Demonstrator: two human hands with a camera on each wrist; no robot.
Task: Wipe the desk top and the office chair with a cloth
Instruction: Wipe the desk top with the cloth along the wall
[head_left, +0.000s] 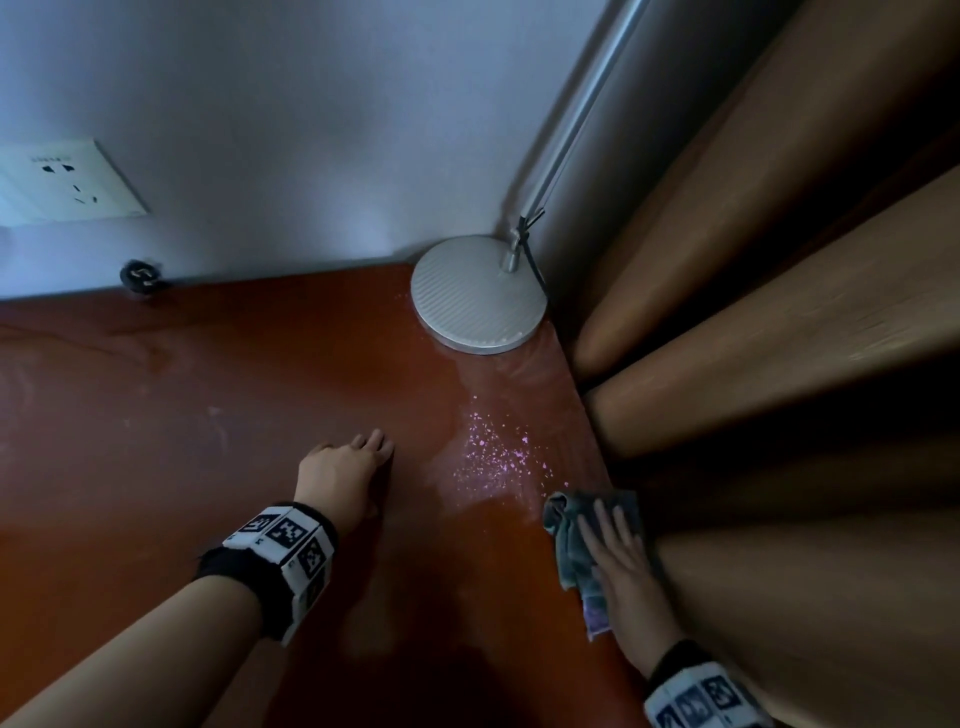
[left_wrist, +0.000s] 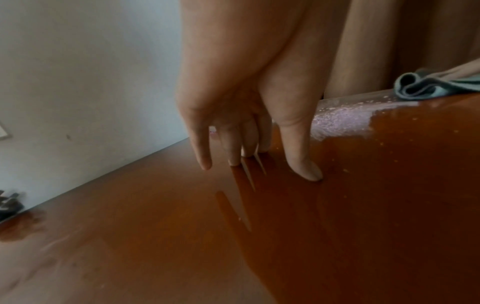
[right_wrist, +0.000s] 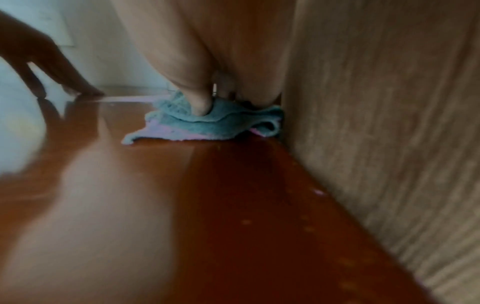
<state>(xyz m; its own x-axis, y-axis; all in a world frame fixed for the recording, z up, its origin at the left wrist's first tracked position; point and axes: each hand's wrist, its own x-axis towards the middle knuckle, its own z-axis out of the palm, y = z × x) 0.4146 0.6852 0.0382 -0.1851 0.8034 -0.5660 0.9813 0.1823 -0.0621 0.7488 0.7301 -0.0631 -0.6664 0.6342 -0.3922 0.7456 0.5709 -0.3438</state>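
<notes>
Right hand (head_left: 621, 566) presses cloth (head_left: 571, 540) flat at desk (head_left: 208, 467) edge; left hand (head_left: 343, 470) rests nearby.

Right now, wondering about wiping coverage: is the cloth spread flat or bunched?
Bunched: the cloth lies in folded layers under the right hand on the desk top.

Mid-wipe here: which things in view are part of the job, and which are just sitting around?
Job:
cloth, pressed flat under the right hand
desk top, with pale specks ahead of the cloth
left hand, fingertips resting on the desk

Lying about:
lamp base
wall socket
curtain
</notes>
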